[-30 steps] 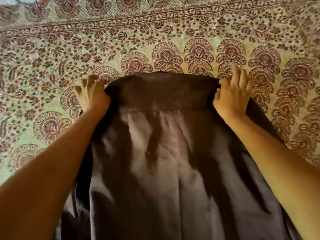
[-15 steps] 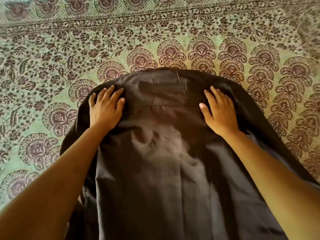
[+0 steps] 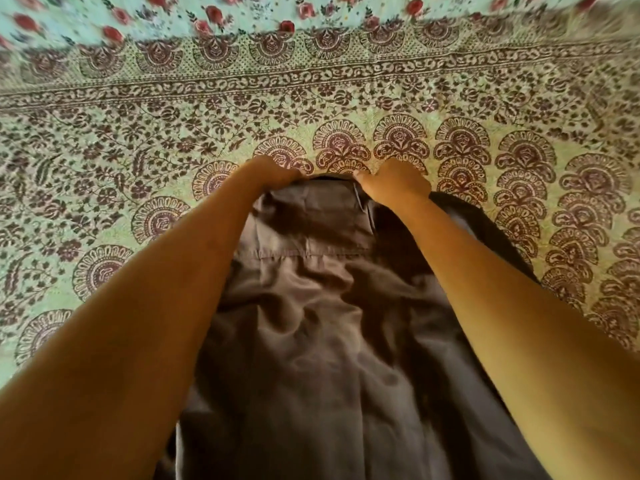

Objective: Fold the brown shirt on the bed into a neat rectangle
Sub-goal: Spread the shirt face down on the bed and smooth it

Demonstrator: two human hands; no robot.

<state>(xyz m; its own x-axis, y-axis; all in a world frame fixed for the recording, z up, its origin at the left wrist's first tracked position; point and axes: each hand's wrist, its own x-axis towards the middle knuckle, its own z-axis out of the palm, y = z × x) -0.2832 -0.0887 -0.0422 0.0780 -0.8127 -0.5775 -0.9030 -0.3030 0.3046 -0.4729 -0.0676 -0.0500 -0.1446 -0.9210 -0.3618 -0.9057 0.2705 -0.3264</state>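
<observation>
So the brown shirt (image 3: 311,323) is lying kinda rumpled on the bedspread (image 3: 138,133), long axis running straight away from the person, yoke end pointing at the bedspread's far border. The left hand (image 3: 273,173) and right hand (image 3: 398,183) sit close together, fingers curled round that far edge.

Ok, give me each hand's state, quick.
Left hand: grips the far edge of the brown shirt.
Right hand: grips the same edge.
</observation>
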